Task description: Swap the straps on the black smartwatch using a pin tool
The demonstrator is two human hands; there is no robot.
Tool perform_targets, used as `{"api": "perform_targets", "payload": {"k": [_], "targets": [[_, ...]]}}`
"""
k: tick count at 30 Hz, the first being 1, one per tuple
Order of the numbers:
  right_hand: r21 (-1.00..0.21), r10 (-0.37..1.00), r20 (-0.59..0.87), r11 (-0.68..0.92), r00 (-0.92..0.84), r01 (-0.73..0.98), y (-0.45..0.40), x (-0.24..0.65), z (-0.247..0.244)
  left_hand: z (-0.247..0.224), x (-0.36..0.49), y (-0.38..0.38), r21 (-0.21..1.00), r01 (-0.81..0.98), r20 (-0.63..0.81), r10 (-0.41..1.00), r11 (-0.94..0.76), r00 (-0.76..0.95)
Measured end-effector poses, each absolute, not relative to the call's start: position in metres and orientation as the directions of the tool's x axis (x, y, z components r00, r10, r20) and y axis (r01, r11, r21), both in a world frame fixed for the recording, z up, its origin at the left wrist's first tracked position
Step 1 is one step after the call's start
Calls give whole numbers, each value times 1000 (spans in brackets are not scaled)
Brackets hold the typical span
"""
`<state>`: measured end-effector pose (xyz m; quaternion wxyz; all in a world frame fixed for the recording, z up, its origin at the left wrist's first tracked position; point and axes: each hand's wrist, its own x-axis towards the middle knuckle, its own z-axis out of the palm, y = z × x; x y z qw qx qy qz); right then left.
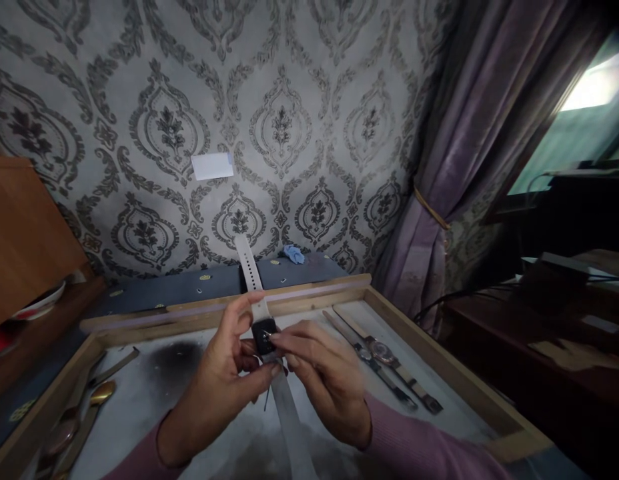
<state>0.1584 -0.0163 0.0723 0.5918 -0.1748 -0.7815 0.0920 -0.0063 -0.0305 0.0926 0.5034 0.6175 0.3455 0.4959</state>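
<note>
Left hand (217,377) is clamped on a square black smartwatch with a white perforated strap (262,331), above a pale-lined wooden tray (429,350); right hand (332,380) has fingertips at its face, grip impossible to tell; two slim strapped wristwatches (381,351) lie right

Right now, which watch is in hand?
The white-strapped watch with the dark squarish face, held in the left hand; the other watches lie in the wooden-framed tray.
</note>
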Motion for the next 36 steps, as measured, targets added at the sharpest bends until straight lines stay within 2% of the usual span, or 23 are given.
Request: {"api": "perform_targets", "payload": {"k": [5, 9, 24, 36], "targets": [[-211, 281, 907, 948, -315, 240, -17, 161, 72, 94, -5, -32, 962, -87, 272, 927, -258, 260], [-150, 241, 910, 950, -338, 274, -17, 162, 71, 93, -6, -32, 962, -86, 272, 926, -258, 262], [-166, 263, 911, 938, -317, 303, -15, 161, 67, 91, -8, -30, 947, -23, 314, 912, -319, 265], [-185, 279, 917, 930, -285, 316, -17, 160, 73, 91, -8, -30, 958, -10, 281, 924, -288, 259]]}}
